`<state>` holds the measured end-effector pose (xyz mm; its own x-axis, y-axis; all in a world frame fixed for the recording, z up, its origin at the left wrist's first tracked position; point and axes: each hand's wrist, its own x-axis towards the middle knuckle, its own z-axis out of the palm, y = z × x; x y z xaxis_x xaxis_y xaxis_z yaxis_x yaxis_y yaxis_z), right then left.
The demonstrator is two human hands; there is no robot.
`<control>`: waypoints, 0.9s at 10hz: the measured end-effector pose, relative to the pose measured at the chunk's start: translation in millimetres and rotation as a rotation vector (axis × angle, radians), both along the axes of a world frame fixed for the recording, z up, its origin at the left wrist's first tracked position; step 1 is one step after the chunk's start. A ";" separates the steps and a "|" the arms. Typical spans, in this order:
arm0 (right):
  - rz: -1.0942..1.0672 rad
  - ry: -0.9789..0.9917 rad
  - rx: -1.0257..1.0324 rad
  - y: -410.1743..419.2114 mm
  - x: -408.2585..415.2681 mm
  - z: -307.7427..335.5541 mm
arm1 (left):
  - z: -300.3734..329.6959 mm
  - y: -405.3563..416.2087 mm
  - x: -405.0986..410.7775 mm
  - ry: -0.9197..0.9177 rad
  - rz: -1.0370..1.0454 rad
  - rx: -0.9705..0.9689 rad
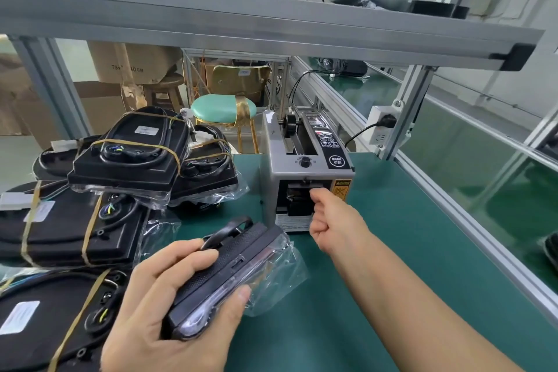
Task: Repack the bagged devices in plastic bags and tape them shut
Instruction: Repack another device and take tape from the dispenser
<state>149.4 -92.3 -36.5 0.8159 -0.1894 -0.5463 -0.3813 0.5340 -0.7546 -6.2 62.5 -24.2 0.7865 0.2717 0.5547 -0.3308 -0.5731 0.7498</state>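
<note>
Now left hand [169, 305] grips a bagged device [229, 275] over the bench [392, 251]; right hand [335, 217], fingers curled, pinches at the tape dispenser [305, 166] outlet, tape itself unclear.

green bench mat [392, 251] under an aluminium frame shelf [271, 27]. behind it a mint stool with gold legs [223, 110], a wooden stool [164, 90], cardboard boxes [129, 63]. white wall socket [382, 127] on a frame post, plug in.

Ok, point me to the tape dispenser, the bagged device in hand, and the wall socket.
tape dispenser [305, 172]: head view, grey top panel near the knob.
bagged device [229, 266]: head view, black side edge, gripped by the left hand [169, 305].
wall socket [381, 127]: head view, white faceplate.
</note>
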 end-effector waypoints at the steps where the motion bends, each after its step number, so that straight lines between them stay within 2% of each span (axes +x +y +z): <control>1: 0.189 -0.125 0.151 -14.6 -18.6 9.9 | -3.7 1.1 1.2 0.008 0.035 0.165; 2: 0.382 -0.246 0.093 -26.3 -44.6 28.3 | -6.3 -2.0 2.5 -0.072 0.084 0.140; 3: 0.527 -0.323 -0.151 -24.1 -70.0 44.5 | -2.8 -9.0 6.2 -0.119 0.121 0.082; 4: 0.634 -0.391 -0.262 -7.8 -91.8 51.1 | -5.4 -14.1 8.0 -0.146 0.104 0.044; 6: 0.640 -0.469 -0.303 13.8 -105.1 48.5 | -12.8 -13.4 10.2 -0.176 0.081 -0.006; 9: 0.653 -0.441 -0.255 22.3 -106.5 49.3 | -13.3 -12.7 10.9 -0.196 0.108 -0.103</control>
